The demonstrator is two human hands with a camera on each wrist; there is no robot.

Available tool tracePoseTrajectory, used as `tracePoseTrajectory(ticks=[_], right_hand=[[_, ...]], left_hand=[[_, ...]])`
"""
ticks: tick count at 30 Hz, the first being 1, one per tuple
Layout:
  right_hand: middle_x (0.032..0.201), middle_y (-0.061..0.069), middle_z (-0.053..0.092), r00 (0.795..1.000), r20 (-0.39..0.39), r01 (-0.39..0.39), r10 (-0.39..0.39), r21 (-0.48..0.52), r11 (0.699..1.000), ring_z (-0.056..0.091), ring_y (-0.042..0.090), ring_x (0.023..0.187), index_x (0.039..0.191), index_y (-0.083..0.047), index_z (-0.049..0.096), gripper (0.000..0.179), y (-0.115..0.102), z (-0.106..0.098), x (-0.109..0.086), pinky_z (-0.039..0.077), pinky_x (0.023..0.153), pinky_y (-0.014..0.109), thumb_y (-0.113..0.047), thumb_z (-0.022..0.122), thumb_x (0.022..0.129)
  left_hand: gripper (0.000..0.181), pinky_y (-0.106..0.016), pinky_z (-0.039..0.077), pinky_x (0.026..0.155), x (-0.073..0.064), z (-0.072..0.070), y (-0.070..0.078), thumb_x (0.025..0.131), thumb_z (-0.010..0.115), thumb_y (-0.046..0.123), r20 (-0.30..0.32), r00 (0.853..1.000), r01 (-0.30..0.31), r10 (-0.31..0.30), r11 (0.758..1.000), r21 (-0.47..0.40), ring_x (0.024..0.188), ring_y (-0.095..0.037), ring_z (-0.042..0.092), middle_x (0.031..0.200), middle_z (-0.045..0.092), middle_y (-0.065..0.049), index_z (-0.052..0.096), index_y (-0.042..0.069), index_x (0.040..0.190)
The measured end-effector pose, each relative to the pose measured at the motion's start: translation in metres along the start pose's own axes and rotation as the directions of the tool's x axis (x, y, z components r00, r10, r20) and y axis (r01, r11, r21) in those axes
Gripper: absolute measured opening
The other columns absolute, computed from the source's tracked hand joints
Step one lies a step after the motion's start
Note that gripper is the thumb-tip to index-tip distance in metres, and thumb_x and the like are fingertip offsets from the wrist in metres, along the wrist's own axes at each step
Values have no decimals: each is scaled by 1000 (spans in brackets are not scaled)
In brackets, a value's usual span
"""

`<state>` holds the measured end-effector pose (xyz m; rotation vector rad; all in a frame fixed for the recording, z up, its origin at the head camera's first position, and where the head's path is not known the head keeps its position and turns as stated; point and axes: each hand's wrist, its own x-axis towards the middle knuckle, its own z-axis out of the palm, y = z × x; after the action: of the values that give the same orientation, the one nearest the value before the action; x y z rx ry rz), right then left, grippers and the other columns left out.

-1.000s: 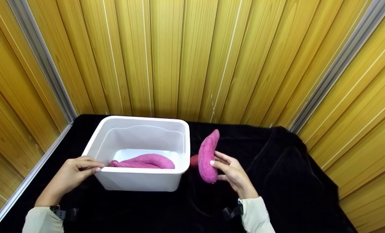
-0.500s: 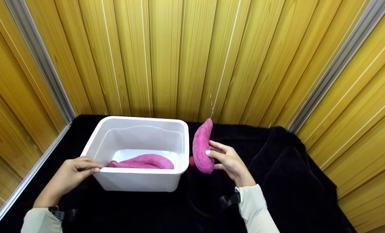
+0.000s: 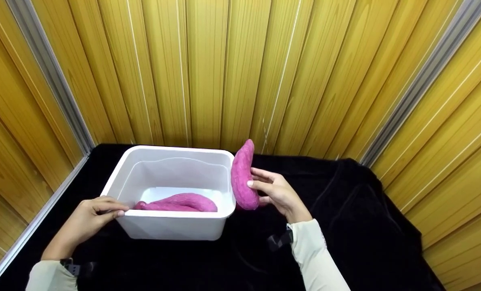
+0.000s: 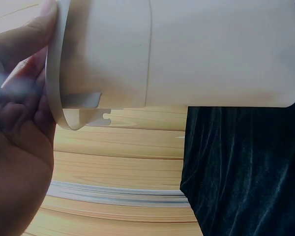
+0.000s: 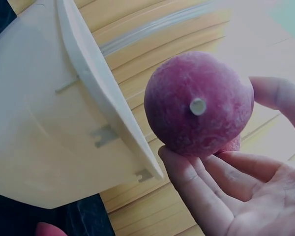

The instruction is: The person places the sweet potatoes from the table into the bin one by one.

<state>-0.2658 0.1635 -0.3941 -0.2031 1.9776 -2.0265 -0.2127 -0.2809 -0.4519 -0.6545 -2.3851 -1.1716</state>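
Note:
A white plastic tub (image 3: 171, 226) stands on black cloth left of the middle in the head view. My left hand (image 3: 97, 214) pinches its near left rim corner between thumb and fingers. On the tub's floor lie pink sweet potatoes (image 3: 187, 200), partly hidden by the near wall; I cannot tell how many. My right hand (image 3: 278, 194) holds another pink sweet potato (image 3: 243, 178) nearly upright at the tub's right rim, overlapping it in the head view. In the right wrist view this sweet potato (image 5: 196, 105) shows its round end with a pale dot, apart from the rim.
Black cloth (image 3: 345, 234) covers the table. Yellow wood-patterned panels (image 3: 240, 72) rise behind and at both sides, with grey metal strips at the corners. A reddish rounded thing (image 5: 50, 229) lies beside the tub, mostly out of sight.
My right hand has moved left and up with the sweet potato, from beside the tub to its right rim. The left hand keeps its hold on the tub.

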Motion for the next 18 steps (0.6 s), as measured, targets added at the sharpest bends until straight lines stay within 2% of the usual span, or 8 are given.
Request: tracePoseTrajectory(ticks=[8, 18], right_hand=[[141, 21, 49, 1000, 25, -5, 6, -52, 999, 60, 20, 108, 144, -3, 41, 68, -9, 12, 11, 57, 77, 39, -15, 70, 84], [137, 18, 53, 999, 40, -12, 15, -67, 998, 60, 22, 111, 142, -6, 44, 66, -14, 29, 26, 57, 82, 43, -15, 71, 83]], left_hand=[[21, -3, 44, 75, 1, 0, -1, 72, 75, -10, 4, 1000, -9, 9, 1000, 5, 82, 8, 58, 86, 73, 5, 77, 7, 86], [22, -4, 44, 75, 0, 0, -2, 74, 75, -9, 11, 1000, -8, 8, 1000, -29, 82, 7, 59, 87, 73, 3, 78, 9, 86]])
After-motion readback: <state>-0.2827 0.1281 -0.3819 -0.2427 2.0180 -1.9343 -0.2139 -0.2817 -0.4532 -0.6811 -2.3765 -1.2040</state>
